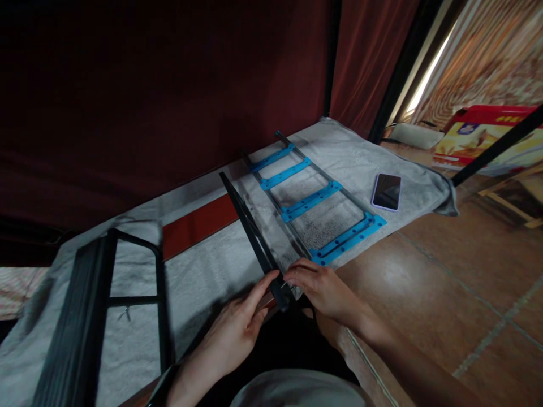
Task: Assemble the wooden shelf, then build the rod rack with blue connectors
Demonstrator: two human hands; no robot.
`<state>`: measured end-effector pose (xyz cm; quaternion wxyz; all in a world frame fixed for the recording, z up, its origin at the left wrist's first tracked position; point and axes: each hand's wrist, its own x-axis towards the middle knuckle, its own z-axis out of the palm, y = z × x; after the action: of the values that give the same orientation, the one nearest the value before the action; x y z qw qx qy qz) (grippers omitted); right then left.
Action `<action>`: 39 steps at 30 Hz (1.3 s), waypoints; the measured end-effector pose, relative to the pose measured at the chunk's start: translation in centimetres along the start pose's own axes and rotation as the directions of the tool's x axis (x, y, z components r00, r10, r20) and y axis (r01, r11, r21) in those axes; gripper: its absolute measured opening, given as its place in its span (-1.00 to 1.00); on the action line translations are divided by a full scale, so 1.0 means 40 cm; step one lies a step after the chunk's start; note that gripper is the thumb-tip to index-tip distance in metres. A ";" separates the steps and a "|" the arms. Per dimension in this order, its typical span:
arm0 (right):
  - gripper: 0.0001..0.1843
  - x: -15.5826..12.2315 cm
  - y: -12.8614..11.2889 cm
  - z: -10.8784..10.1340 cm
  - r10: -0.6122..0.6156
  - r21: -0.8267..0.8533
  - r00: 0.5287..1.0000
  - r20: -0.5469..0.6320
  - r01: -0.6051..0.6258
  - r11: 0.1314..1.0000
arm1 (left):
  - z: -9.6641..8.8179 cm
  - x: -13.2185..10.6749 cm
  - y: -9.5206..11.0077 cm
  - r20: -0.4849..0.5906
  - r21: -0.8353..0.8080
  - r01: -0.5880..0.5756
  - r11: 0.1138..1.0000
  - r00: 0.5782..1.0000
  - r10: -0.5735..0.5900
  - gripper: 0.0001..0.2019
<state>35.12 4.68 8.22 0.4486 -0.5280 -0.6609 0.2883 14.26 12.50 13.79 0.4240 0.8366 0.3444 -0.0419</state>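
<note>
A long black strip (250, 229) lies slantwise on a grey cloth (203, 271), its near end between my two hands. My left hand (237, 330) pinches that near end from the left with fingers closed on it. My right hand (324, 288) rests on the right side of the same end, fingers curled down over it and touching the edge of a ladder-like frame (314, 200) with blue crosspieces and dark rails.
A phone (387, 191) lies on the cloth at the right. A black metal frame (97, 305) stands at the left. A red panel (199, 225) shows through the cloth. Tiled floor (458, 282) spreads to the right, with a red box (483, 135) beyond. Dark red curtain hangs behind.
</note>
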 end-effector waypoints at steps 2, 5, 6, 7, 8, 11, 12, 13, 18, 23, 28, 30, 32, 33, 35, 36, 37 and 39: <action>-0.71 0.000 0.000 -0.001 -0.015 -0.031 1.000 0.012 0.015 0.999 | 0.001 0.001 0.000 -0.013 -0.002 -0.021 1.000 1.000 0.021 -0.39; -0.73 -0.004 0.002 0.002 -0.008 -0.051 1.000 -0.001 0.008 0.999 | 0.001 0.003 -0.002 -0.036 0.038 -0.042 0.998 0.998 0.044 -0.39; -0.72 -0.005 0.003 0.003 0.005 -0.054 1.000 -0.008 -0.005 0.999 | 0.001 0.004 -0.003 -0.037 0.043 -0.041 0.998 0.998 0.043 -0.38; -0.71 -0.006 0.003 0.006 0.019 -0.059 1.000 -0.013 -0.020 0.998 | 0.002 0.004 -0.005 -0.037 0.037 -0.038 0.999 0.999 0.040 -0.37; -0.70 -0.007 0.003 0.008 0.036 -0.067 0.999 -0.019 -0.037 0.997 | 0.002 0.004 -0.008 -0.037 0.017 -0.037 0.999 0.999 0.037 -0.37; -0.71 -0.010 -0.001 0.015 0.088 -0.100 0.995 -0.042 -0.091 0.991 | 0.003 0.005 -0.017 -0.039 -0.061 -0.046 0.997 0.998 0.044 -0.34; -0.72 -0.011 -0.002 0.018 0.106 -0.111 0.993 -0.050 -0.111 0.988 | 0.004 0.005 -0.021 -0.034 -0.077 -0.047 0.996 0.998 0.045 -0.33; -0.73 -0.012 -0.004 0.020 0.125 -0.121 0.990 -0.060 -0.131 0.984 | 0.004 0.005 -0.024 -0.028 -0.089 -0.045 0.995 0.999 0.043 -0.32; -0.78 -0.019 -0.007 0.025 0.164 -0.129 0.982 -0.091 -0.175 0.976 | 0.001 0.009 -0.036 -0.014 -0.197 -0.054 0.979 0.999 0.052 -0.31; -0.80 -0.022 -0.004 0.025 0.183 -0.088 0.980 -0.082 -0.190 0.978 | -0.007 0.021 -0.041 0.026 -0.401 -0.121 0.908 0.989 0.144 -0.25; -0.85 -0.032 -0.006 0.029 0.243 -0.010 0.964 -0.105 -0.245 0.969 | -0.007 0.026 -0.043 -0.007 -0.470 -0.170 0.866 0.982 0.190 -0.23; -0.83 -0.038 -0.012 0.030 0.250 -0.015 0.962 -0.114 -0.253 0.967 | -0.007 0.024 -0.046 -0.024 -0.476 -0.192 0.858 0.978 0.206 -0.23; -0.81 -0.043 -0.020 0.030 0.228 -0.048 0.967 -0.116 -0.235 0.971 | -0.007 0.021 -0.049 -0.035 -0.462 -0.209 0.862 0.976 0.217 -0.23; -0.81 -0.044 -0.023 0.031 0.206 -0.079 0.972 -0.117 -0.216 0.973 | -0.007 0.019 -0.052 -0.041 -0.448 -0.214 0.868 0.975 0.219 -0.25; -0.80 -0.045 -0.026 0.034 0.159 -0.144 0.981 -0.115 -0.175 0.974 | -0.007 0.016 -0.057 -0.051 -0.414 -0.223 0.883 0.974 0.222 -0.28; -0.80 -0.045 -0.026 0.036 0.143 -0.168 0.983 -0.113 -0.161 0.973 | -0.007 0.015 -0.060 -0.054 -0.399 -0.226 0.889 0.973 0.224 -0.30; -0.80 -0.044 -0.026 0.037 0.135 -0.182 0.985 -0.111 -0.154 0.971 | -0.008 0.014 -0.063 -0.054 -0.388 -0.230 0.892 0.972 0.227 -0.31; -0.81 -0.040 -0.026 0.040 0.136 -0.186 0.985 -0.109 -0.155 0.970 | -0.008 0.014 -0.070 -0.042 -0.384 -0.233 0.893 0.971 0.235 -0.32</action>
<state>33.28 3.03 7.96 0.4036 -0.6294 -0.6232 0.2293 12.91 14.19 11.88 0.5833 0.7718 0.2417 0.0759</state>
